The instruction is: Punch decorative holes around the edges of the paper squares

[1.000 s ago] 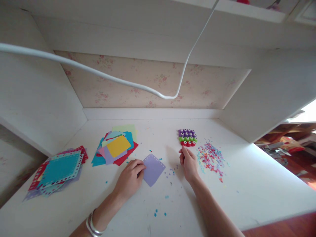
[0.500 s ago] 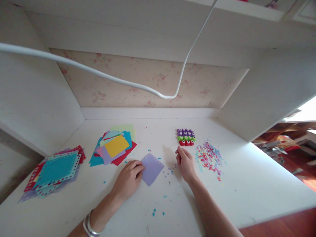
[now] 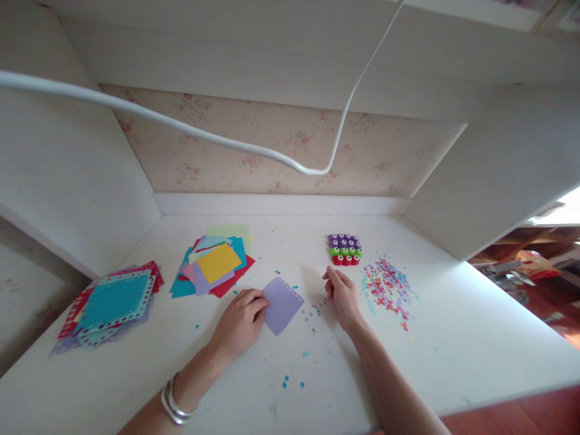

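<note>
A square of purple paper lies turned cornerwise on the white tabletop, with small holes along its upper right edge and near its top corner. My left hand has its fingers closed on the paper's left corner. To the right of the sheet, my right hand is curled with thumb and forefinger together; anything inside it is hidden. Just beyond that hand stand rows of small purple, green and red craft punches. Purple paper bits are scattered between the sheet and my right hand.
A heap of colourful punched-out bits spreads at the right. Plain coloured sheets are piled left of centre, and hole-edged sheets are stacked farther left. A white cable hangs across the view. Side panels enclose the desk.
The view has shifted slightly, moving everything a little rightward in the picture. Both hands keep about the same pose, and the purple paper stays under my left fingers.
</note>
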Demonstrator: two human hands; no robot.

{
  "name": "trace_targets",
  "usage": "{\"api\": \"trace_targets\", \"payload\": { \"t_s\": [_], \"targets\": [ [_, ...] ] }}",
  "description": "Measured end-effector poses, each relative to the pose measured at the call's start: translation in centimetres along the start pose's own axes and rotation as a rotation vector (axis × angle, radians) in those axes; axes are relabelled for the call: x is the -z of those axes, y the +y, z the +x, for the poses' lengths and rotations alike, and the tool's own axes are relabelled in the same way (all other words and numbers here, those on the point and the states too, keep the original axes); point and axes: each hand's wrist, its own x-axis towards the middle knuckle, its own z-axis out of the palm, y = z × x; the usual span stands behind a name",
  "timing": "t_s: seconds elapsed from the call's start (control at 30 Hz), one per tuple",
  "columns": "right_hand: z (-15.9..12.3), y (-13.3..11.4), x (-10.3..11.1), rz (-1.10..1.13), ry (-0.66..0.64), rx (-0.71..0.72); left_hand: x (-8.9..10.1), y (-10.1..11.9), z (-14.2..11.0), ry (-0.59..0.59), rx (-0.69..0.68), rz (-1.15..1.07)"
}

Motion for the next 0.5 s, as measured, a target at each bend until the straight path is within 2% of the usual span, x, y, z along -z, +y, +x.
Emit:
{"api": "trace_targets", "payload": {
  "t_s": [0.3,0.5],
  "targets": [
    [-0.03,-0.02,0.0,-0.009,-0.003,-0.016,0.16,0.2,-0.09,-0.019,0.013,0.012],
    [-0.09,0.07,-0.28,-0.009,0.015,0.03,0.2,0.17,0.04,-0.022,0.023,0.005]
  ]
}}
